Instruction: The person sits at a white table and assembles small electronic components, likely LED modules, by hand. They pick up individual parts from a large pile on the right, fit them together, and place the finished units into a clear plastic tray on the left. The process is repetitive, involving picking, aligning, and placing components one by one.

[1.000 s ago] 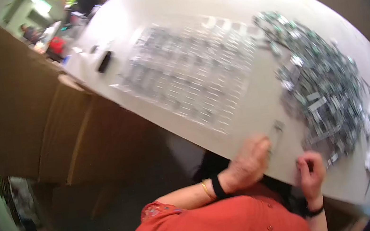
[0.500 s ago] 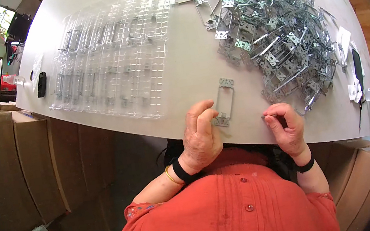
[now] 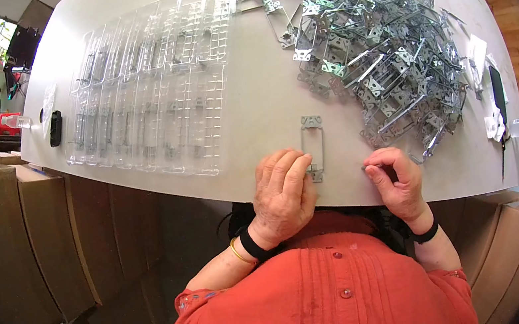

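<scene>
A slim rectangular metal bracket [image 3: 311, 123], with punched plates at both ends, lies on the table in front of me. My left hand [image 3: 284, 192] has its fingers curled together at the bracket's near end, their tips on its left side; the thumb is hidden. To the right, my right hand [image 3: 398, 180] is closed in a pinch just above the tabletop. A small dark tip pokes out between its thumb and forefinger, too small to name. Beyond the right hand rises a large tangled heap of similar metal brackets [image 3: 384, 53].
Clear plastic trays [image 3: 211, 119] with metal parts in their slots lie at the left on the white table [image 3: 262, 88]. A black object [image 3: 56, 128] sits beyond them. White scraps [image 3: 478, 62] and a black-handled tool [image 3: 498, 93] lie far right. Cardboard boxes [image 3: 49, 233] stand left of the table.
My left hand's raised fingers have come down and closed together at the bracket's near end, and the bracket now lies straighter. The right hand keeps its pinch.
</scene>
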A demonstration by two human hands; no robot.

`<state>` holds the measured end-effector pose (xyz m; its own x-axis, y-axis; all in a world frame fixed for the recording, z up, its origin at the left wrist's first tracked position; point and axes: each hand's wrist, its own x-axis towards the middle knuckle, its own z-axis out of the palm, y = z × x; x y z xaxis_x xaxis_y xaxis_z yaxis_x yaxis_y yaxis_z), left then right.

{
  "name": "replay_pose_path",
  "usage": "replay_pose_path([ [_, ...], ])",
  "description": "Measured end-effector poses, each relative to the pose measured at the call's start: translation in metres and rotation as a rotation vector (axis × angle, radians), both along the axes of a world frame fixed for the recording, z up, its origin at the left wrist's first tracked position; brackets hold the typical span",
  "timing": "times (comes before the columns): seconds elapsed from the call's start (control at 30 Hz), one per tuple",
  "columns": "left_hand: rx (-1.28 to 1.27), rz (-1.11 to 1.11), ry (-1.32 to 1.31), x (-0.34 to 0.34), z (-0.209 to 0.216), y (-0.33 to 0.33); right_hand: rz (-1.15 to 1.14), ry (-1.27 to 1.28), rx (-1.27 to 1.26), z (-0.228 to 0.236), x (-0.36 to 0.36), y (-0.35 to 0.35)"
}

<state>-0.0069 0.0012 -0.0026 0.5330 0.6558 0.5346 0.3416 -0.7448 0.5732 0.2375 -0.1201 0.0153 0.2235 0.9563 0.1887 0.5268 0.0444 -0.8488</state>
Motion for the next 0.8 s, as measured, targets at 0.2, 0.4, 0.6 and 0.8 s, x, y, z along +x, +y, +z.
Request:
replay_pose_path([
  [0.2,0.014,-0.014,0.041,0.003,0.005,0.000,-0.045,0.008,0.050,-0.004,-0.003,0.002],
  [0.4,0.040,-0.006,0.053,0.001,0.003,0.001,-0.046,0.013,0.031,0.000,-0.003,0.003],
  [0.6,0.032,-0.001,0.007,0.000,0.002,0.001,-0.065,0.072,-0.003,-0.005,-0.004,-0.002],
  [0.8,0.017,0.001,-0.005,-0.003,-0.002,-0.001,-0.070,0.044,-0.026,-0.010,-0.001,-0.005],
])
